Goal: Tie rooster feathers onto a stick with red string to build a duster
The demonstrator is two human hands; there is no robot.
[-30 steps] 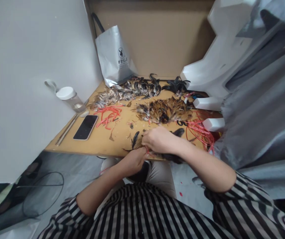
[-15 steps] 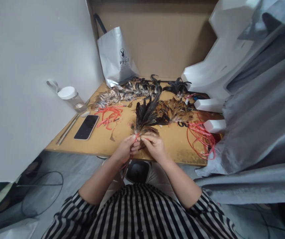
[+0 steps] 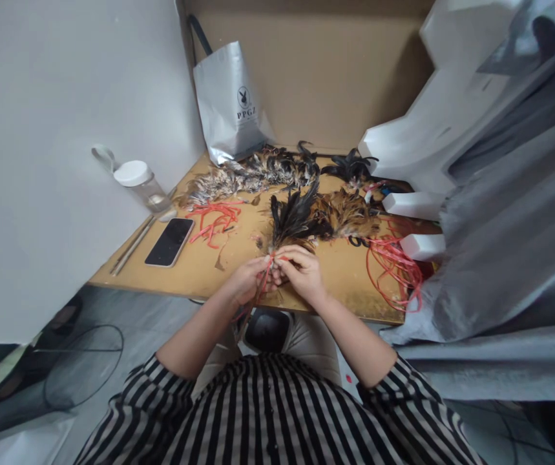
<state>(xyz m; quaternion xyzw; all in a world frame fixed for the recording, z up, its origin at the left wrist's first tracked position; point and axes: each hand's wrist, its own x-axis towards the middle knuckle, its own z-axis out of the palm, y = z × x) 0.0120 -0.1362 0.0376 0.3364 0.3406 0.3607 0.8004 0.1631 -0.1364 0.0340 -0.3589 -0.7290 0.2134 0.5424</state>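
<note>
Above the near edge of the wooden table (image 3: 194, 271), my left hand (image 3: 245, 281) and my right hand (image 3: 301, 274) meet, both closed. Between them they pinch the base of a bunch of dark feathers (image 3: 294, 216) that fans upward and away from me. A red string (image 3: 262, 278) runs around the bunch's base and trails down past my left hand. Loose brown feathers (image 3: 347, 216) lie just behind the bunch.
More feather piles (image 3: 252, 174) lie at the back beside a silver bag (image 3: 231, 110). Red strings (image 3: 214, 219) lie at mid-left and another heap of red strings (image 3: 393, 268) at right. A phone (image 3: 169, 241), chopsticks (image 3: 132, 248) and a bottle (image 3: 139, 184) sit at left; white foam blocks (image 3: 413, 203) at right.
One second ago my hands were low at the table edge over flat-lying feathers. They have since lifted a dark feather bunch upright, and they now hold its base with red string.
</note>
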